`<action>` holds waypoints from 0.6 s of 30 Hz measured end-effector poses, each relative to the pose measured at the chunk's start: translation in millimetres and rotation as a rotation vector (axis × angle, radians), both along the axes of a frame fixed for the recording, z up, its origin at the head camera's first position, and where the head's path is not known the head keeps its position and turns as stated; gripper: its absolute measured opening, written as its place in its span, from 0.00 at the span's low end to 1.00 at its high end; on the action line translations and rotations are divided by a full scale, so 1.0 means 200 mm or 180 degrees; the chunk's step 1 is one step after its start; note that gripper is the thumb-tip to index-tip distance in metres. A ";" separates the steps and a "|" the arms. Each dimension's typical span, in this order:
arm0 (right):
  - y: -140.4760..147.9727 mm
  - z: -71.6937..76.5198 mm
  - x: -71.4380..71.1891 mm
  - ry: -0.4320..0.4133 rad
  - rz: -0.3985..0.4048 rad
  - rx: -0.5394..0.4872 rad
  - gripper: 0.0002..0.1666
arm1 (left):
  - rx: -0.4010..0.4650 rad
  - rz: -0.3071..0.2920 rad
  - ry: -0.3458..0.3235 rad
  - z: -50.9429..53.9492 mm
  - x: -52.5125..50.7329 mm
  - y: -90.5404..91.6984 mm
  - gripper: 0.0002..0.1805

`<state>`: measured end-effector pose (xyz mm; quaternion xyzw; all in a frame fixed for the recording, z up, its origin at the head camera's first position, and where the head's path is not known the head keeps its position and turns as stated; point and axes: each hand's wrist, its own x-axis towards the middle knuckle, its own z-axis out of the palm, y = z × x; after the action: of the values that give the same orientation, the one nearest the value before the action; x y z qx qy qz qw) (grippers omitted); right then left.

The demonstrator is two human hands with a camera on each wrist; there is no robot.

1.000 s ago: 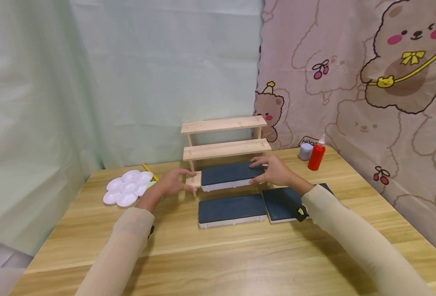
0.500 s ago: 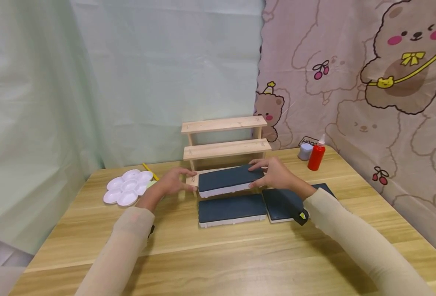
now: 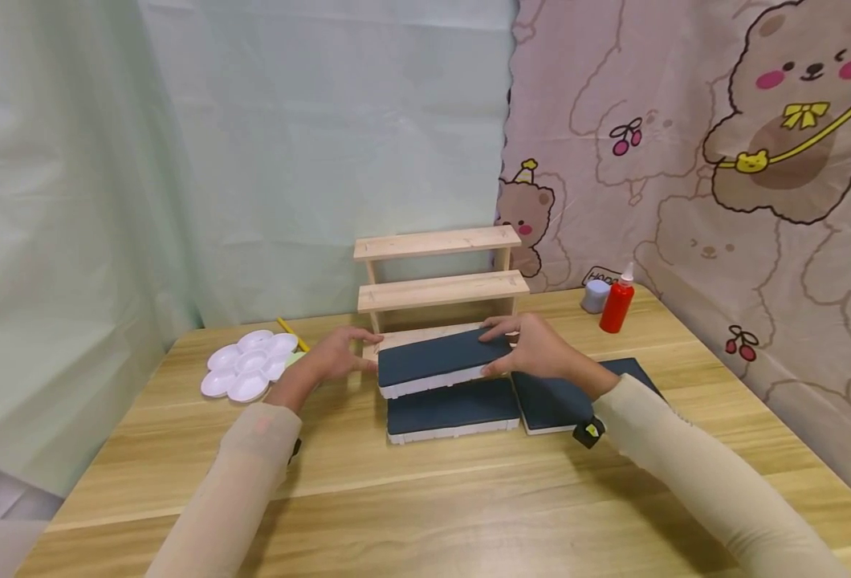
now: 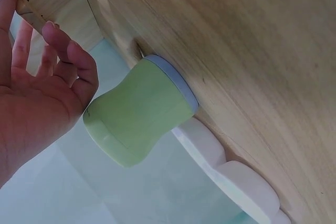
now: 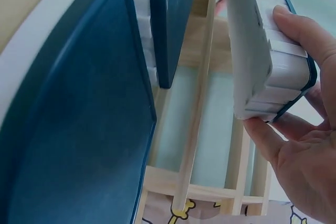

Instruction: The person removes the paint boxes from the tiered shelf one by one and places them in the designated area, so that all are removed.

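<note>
My right hand (image 3: 537, 349) holds the right end of a long white box with a dark blue lid (image 3: 440, 357). Its thumb and fingers grip that end, also seen in the right wrist view. The box tilts, left end lower, in front of the bottom shelf of a three-tier wooden stand (image 3: 443, 291). By that shelf's left end is my left hand (image 3: 335, 353); in the left wrist view its fingers pinch the wooden edge (image 4: 32, 17). A second similar box (image 3: 454, 408) lies on the table just below the held one.
Another dark-lidded box (image 3: 550, 395) lies at right, partly behind my right arm. A white flower-shaped palette (image 3: 252, 365), yellow stick (image 3: 291, 333) and pale green waisted container (image 4: 139, 111) are at left. A red bottle (image 3: 616, 307) and light blue container (image 3: 596, 296) stand back right.
The box in my right hand has come forward and left off the bottom shelf, its left end dropping, and now overlaps the box below. My left hand stays at the shelf's end.
</note>
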<state>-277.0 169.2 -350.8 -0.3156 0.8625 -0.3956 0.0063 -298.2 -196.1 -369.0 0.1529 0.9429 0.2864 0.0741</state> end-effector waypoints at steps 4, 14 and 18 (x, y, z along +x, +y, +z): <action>-0.01 0.01 0.02 -0.0029 0.0030 -0.0018 0.29 | -0.0013 0.0005 -0.0003 0.00 0.00 0.00 0.29; -0.02 0.02 0.08 0.0008 0.0104 -0.0021 0.28 | -0.0077 0.0035 0.0009 0.01 0.00 0.01 0.28; -0.02 0.02 0.10 0.0028 0.0078 0.0038 0.28 | -0.0113 0.0031 0.0029 0.01 -0.01 0.00 0.29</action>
<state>-256.1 165.9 -346.4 -0.3278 0.8609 -0.3890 0.0093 -299.5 -195.2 -367.7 0.1483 0.9489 0.2693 0.0712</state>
